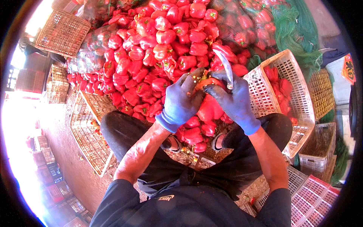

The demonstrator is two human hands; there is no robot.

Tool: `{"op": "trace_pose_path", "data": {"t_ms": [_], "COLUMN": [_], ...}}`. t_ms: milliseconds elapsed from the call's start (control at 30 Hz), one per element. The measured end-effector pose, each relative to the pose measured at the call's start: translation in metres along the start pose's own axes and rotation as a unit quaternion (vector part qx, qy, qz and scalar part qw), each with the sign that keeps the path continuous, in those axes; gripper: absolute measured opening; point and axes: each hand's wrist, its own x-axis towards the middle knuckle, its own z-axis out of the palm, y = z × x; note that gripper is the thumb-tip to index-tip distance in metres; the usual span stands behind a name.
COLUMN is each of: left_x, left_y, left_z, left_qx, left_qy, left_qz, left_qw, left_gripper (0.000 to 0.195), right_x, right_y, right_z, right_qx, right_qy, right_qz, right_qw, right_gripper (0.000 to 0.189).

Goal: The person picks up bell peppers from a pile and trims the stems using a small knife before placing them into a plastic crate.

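Note:
My left hand [183,98], in a blue glove with dark, soiled fingers, grips a cut red bell pepper [209,82] over the pile. Pale seeds cling to the glove, and a yellowish-green core [203,76] shows at the fingertips. On the pepper's other side is my right hand [234,99], gloved alike. It holds a knife with a curved blade [225,63] pointing up and away, and its thumb and fingers also touch the pepper. The knife's handle is mostly hidden in the palm. Below and beyond both hands lies a large heap of red bell peppers [136,68].
A white plastic crate [302,93] with red peppers tilts at my right knee. Another crate [88,144] holding scraps lies at my left. Mesh sacks of peppers [95,49] and green netting [297,31] border the heap. More crates [312,195] stand at lower right.

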Motion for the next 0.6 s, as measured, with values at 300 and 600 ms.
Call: {"op": "trace_pose_path", "data": {"t_ms": [300,600], "left_x": [-0.008,0.014], "left_y": [-0.02,-0.015], "left_z": [0.02,-0.01], "left_qx": [-0.373,-0.129], "left_qy": [-0.016,-0.183], "left_qz": [-0.142,0.06], "left_qw": [0.917,0.973], "left_gripper": [0.044,0.054], "right_x": [0.004,-0.001], "right_y": [-0.003,0.009], "right_z": [0.0,-0.008], "right_qx": [-0.216,0.04], "right_qy": [-0.029,-0.033], "right_qz": [-0.141,0.028], "right_qw": [0.966,0.998], "right_gripper": [0.015,0.024]}}
